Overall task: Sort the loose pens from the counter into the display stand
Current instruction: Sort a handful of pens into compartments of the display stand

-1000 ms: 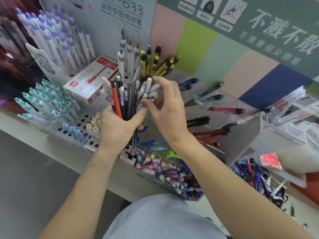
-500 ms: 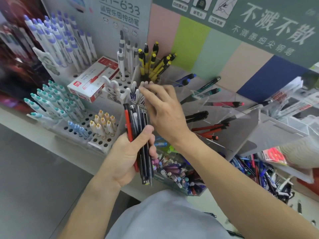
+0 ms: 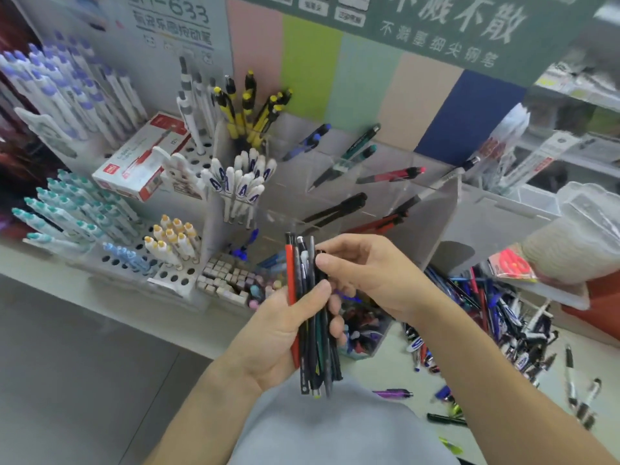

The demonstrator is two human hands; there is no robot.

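Hands first: a bundle of pens (image 3: 310, 317) is gripped upright in the left hand (image 3: 285, 333), thumb pressed across the front, one red barrel at its left edge and dark ones beside it. The top of one dark pen is pinched by the right hand (image 3: 365, 273) between thumb and forefinger, so both hands are met at the bundle, low and central. At 12 o'clock of the bundle the display stand (image 3: 335, 182) is seen, its clear slots holding a few slanted pens. White pens (image 3: 241, 186) are stood at 11 o'clock, yellow-and-black pens (image 3: 251, 109) above them. A red-and-white box (image 3: 141, 162) is laid at 10 o'clock. At 3 o'clock loose pens (image 3: 496, 317) are heaped on the counter (image 3: 385, 374), with a purple pen (image 3: 392, 393) lying apart at 4 o'clock.
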